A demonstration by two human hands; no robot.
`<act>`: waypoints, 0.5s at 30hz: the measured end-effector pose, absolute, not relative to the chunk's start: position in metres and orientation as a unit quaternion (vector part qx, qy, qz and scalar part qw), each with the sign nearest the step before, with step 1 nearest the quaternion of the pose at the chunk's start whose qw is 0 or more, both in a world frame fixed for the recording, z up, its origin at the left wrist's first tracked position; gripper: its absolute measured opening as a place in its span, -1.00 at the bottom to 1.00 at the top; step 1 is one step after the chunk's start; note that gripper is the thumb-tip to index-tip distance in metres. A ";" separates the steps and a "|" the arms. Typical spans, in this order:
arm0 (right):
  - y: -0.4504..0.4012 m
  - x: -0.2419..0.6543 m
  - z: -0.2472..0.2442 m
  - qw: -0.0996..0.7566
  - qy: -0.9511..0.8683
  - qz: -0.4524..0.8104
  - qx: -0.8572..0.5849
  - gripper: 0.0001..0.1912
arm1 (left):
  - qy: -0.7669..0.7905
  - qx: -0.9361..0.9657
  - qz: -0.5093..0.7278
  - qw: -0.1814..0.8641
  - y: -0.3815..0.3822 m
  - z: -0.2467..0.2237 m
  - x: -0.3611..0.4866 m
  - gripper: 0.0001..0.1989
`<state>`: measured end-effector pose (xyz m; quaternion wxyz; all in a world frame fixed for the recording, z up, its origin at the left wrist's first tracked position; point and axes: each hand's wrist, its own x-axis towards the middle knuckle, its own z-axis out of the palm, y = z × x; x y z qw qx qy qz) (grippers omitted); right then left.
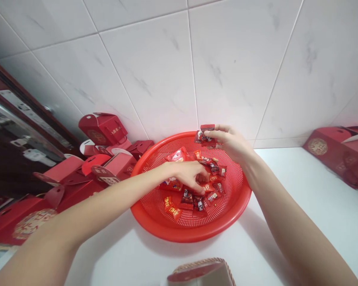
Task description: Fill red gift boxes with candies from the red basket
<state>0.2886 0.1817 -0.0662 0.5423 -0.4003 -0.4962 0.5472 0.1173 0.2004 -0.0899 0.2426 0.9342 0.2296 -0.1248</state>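
Note:
A round red plastic basket (191, 234) with mesh sides stands on the white surface, holding several small wrapped sweets in red, orange and dark red. My left hand (191, 174) reaches down among them with its fingers curled; what its fingertips hold, if anything, is hidden. Above the basket's back right rim, my right hand (231, 143) pinches dark red candy packets (208, 136) between thumb and fingers. Below my left hand lie a dark red packet (199, 206) and an orange-red sweet (176, 212).
Several red gift boxes (103, 129) are piled at the left, beside a dark framed panel. Another red box (340, 155) lies at the right. At the bottom edge is part of a box (201, 274) with a twisted cord. A tiled wall rises behind the basket.

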 end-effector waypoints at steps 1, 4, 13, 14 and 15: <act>0.182 0.289 -0.066 0.541 -0.498 0.547 -0.399 -0.82 | 0.229 0.932 -0.129 0.249 0.200 -0.091 0.118 -0.78; 0.182 0.289 -0.067 0.538 -0.503 0.548 -0.396 -0.81 | 0.230 0.922 -0.145 0.278 0.201 -0.095 0.120 -0.80; 0.183 0.289 -0.068 0.538 -0.506 0.548 -0.393 -0.83 | 0.246 0.912 -0.117 0.307 0.204 -0.095 0.119 -0.83; 0.183 0.289 -0.068 0.539 -0.505 0.548 -0.393 -0.83 | 0.252 0.911 -0.102 0.310 0.205 -0.094 0.119 -0.83; 0.183 0.289 -0.068 0.540 -0.503 0.549 -0.392 -0.83 | 0.256 0.911 -0.086 0.311 0.206 -0.092 0.119 -0.83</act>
